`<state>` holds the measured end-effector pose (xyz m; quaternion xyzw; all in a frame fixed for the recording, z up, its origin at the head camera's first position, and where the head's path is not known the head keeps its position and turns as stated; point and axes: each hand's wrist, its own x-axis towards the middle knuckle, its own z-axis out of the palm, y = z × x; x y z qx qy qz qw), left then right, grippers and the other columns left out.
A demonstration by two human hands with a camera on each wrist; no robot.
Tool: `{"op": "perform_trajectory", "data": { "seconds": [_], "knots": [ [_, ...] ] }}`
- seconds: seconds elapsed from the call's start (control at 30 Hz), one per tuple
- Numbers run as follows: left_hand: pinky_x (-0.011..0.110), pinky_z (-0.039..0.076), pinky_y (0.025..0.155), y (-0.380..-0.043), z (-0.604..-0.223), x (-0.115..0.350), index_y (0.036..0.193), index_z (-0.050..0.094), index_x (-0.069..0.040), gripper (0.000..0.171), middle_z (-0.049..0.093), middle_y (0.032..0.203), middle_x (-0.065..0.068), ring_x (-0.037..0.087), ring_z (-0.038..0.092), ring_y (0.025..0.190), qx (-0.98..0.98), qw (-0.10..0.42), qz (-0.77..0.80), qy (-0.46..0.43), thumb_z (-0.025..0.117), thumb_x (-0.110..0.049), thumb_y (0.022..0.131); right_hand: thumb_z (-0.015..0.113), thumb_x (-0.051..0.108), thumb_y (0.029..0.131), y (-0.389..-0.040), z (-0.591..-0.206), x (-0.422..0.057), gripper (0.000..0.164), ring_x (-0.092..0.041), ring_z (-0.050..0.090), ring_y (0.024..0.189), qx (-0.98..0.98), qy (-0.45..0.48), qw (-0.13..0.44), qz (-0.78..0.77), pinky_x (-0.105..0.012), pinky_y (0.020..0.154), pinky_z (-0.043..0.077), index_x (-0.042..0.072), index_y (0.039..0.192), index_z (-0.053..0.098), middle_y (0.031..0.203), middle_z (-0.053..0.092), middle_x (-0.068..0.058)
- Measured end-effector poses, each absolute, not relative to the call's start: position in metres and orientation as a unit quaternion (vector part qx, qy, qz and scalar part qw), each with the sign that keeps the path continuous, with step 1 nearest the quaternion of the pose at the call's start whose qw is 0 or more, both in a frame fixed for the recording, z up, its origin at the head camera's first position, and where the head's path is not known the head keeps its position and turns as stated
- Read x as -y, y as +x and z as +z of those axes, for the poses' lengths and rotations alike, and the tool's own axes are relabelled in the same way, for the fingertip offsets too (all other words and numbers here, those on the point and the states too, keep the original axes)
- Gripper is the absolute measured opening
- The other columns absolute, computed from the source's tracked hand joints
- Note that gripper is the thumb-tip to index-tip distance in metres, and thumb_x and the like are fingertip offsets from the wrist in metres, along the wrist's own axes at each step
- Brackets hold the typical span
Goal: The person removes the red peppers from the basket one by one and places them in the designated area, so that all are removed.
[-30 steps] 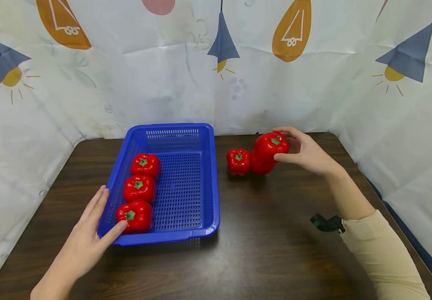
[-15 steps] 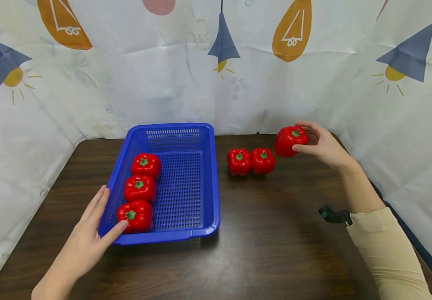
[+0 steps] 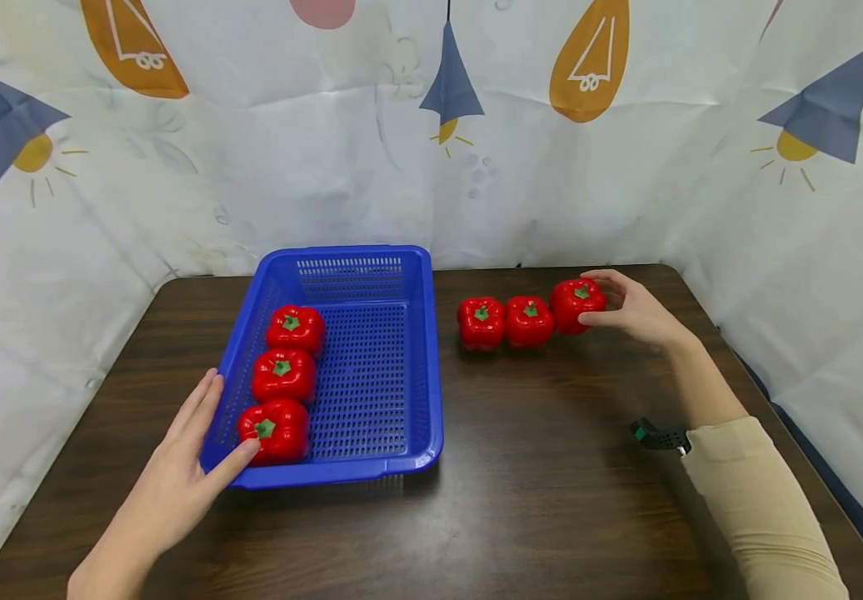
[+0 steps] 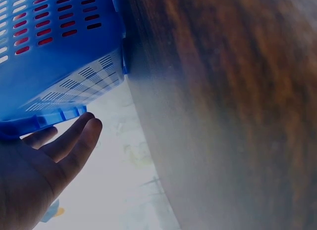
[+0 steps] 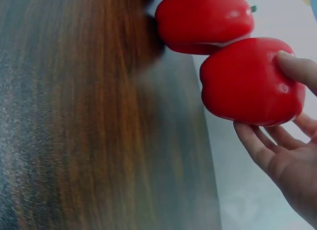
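My right hand (image 3: 640, 313) grips a red bell pepper (image 3: 572, 305) between thumb and fingers, at the right end of a row on the table. In the right wrist view this pepper (image 5: 252, 84) sits beside another red bell pepper (image 5: 203, 22). The row's other two peppers are a middle one (image 3: 528, 322) and a left one (image 3: 481, 323). My left hand (image 3: 169, 483) rests on the left rim of a blue plastic basket (image 3: 431, 375), fingers straight along the outside, thumb over the edge. Inside, three red peppers form a column: far (image 3: 298, 332), middle (image 3: 285, 377), near (image 3: 281, 433).
Everything stands on a dark wood-grain table (image 3: 521, 500). A white patterned cloth (image 3: 371, 167) hangs behind the table and along both sides. A black strap (image 3: 659, 436) shows at my right sleeve (image 3: 761, 500).
My right hand carried the pepper from over the middle pepper to the right, then lowered it beside the row's right end. The left hand and basket stayed in place.
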<state>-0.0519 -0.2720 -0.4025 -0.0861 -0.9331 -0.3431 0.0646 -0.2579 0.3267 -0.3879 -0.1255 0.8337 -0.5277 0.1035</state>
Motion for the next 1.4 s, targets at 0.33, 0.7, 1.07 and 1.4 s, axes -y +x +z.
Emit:
{"op": "perform_trajectory", "data": {
  "seconds": [0.33, 0.7, 1.07, 1.4],
  "knots": [
    [0.077, 0.026, 0.106, -0.053, -0.402, 0.270, 0.166, 0.015, -0.012, 0.093, 0.010, 0.171, 0.012, 0.048, 0.021, 0.150, 0.935, 0.062, -0.339, -0.083, 0.073, -0.030, 0.096, 0.078, 0.011, 0.092, -0.259, -0.402, -0.328, 0.074, -0.037, 0.046, 0.136, -0.835, -0.132, 0.136, -0.516, -0.026, 0.092, 0.056, 0.003, 0.154, 0.038, 0.152, 0.044, -0.017],
    [0.070, 0.021, 0.113, -0.052, -0.402, 0.270, 0.166, 0.016, -0.013, 0.092, 0.012, 0.171, 0.012, 0.047, 0.021, 0.150, 0.934, 0.074, -0.339, -0.087, 0.073, -0.029, 0.095, 0.079, 0.008, 0.091, -0.257, -0.405, -0.330, 0.073, -0.031, 0.041, 0.141, -0.832, -0.134, 0.146, -0.518, -0.023, 0.093, 0.054, 0.009, 0.153, 0.040, 0.154, 0.043, -0.011],
    [0.075, 0.025, 0.107, -0.052, -0.401, 0.270, 0.166, 0.015, -0.013, 0.092, 0.011, 0.171, 0.012, 0.048, 0.021, 0.150, 0.935, 0.067, -0.339, -0.084, 0.073, -0.030, 0.096, 0.078, 0.004, 0.090, -0.253, -0.406, -0.338, 0.081, -0.033, 0.031, 0.148, -0.824, -0.150, 0.163, -0.521, -0.023, 0.095, 0.053, 0.006, 0.157, 0.033, 0.160, 0.036, -0.011],
    [0.072, 0.020, 0.113, -0.051, -0.401, 0.270, 0.166, 0.016, -0.012, 0.091, 0.012, 0.171, 0.012, 0.047, 0.020, 0.150, 0.933, 0.074, -0.342, -0.085, 0.073, -0.029, 0.096, 0.078, 0.005, 0.091, -0.247, -0.384, -0.348, 0.075, -0.035, 0.036, 0.145, -0.852, -0.155, 0.113, -0.488, -0.034, 0.106, 0.049, 0.006, 0.154, 0.038, 0.158, 0.038, -0.014]
  ]
}}
